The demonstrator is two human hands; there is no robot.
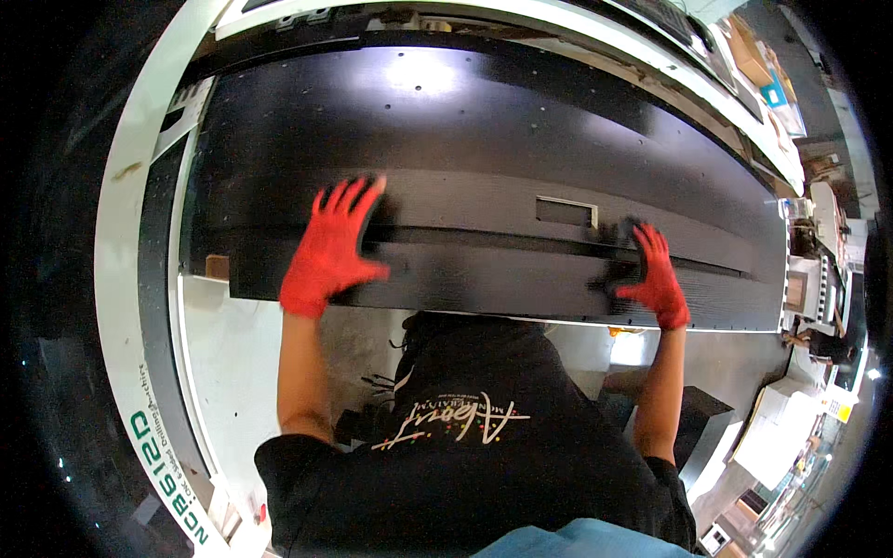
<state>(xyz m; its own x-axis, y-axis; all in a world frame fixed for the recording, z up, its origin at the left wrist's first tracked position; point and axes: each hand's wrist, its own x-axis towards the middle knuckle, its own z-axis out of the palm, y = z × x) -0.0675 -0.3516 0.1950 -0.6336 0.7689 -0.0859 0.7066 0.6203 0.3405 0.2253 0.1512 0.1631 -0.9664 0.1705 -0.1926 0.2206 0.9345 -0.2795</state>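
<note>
Both my hands wear red gloves with dark palms. My left hand (pixel 335 246) is over the left part of a dark panel with a wood-grain look (pixel 456 274), its fingers and thumb spread. My right hand (pixel 659 279) is over the right part, near the front edge, fingers also apart. Neither hand holds anything; I cannot tell whether the palms press on the surface. A long dark groove or step runs across the panel. Just beyond it, left of my right hand, lies a rectangular recess (pixel 566 212) with a pale edge.
Behind lies a glossy black surface (pixel 372 112) dotted with small holes. A white machine frame (pixel 121 223) curves along the left, and a white beam (pixel 744 121) crosses the far right. A small brown block (pixel 217 267) sits by the left front corner. A dark box (pixel 702 428) stands at lower right.
</note>
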